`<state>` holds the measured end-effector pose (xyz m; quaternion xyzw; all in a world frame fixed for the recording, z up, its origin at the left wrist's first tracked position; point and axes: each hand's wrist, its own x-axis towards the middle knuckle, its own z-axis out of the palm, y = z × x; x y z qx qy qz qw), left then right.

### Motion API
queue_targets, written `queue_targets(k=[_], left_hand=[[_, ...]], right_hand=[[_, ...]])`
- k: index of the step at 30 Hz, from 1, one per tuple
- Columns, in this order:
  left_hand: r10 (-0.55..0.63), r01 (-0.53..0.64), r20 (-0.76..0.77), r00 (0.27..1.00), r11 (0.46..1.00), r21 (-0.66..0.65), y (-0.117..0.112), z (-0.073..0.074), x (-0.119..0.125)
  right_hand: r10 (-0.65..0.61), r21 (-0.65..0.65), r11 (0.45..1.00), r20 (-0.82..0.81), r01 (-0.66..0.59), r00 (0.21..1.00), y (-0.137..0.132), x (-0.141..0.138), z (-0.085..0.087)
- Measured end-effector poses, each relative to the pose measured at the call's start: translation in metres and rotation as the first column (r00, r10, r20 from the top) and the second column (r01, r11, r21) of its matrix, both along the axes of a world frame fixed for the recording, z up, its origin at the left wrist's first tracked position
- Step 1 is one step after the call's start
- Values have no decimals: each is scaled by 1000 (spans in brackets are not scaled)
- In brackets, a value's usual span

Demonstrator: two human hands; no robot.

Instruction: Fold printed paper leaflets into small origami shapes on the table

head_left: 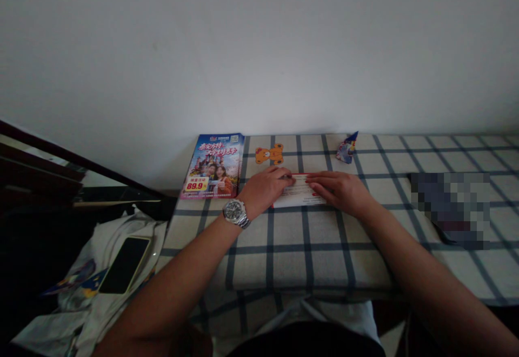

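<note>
A folded white paper sheet (298, 194) with red print lies on the checked tablecloth (308, 238). My left hand (265, 186), a metal watch (236, 212) on its wrist, presses on the paper's left end with curled fingers. My right hand (338, 190) lies flat on the paper's right part, fingers stretched out and pointing left. Neither hand lifts the paper.
A colourful flyer (213, 165) lies at the table's far left corner. An orange paper bear (270, 154) and a small folded blue paper shape (346, 149) sit near the wall. A blurred dark patch (452, 208) is on the right. A phone (125, 265) rests on cloth at the lower left.
</note>
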<state>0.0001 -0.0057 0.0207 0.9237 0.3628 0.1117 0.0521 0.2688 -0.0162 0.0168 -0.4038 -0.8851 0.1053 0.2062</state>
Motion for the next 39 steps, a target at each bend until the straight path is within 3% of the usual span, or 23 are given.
queue_targets(k=[11, 20, 39], left_hand=[[5, -5, -10, 1000, 1000, 3, 0, -3, -1], [-7, 10, 50, 999, 998, -64, -6, 9, -2], [69, -68, 88, 994, 998, -6, -16, 2, 6]], right_hand=[[9, 40, 999, 14, -10, 1000, -3, -7, 1], [-17, 38, 999, 54, 15, 998, -4, -10, 4], [-38, 102, 994, 89, 29, 995, -10, -17, 1]])
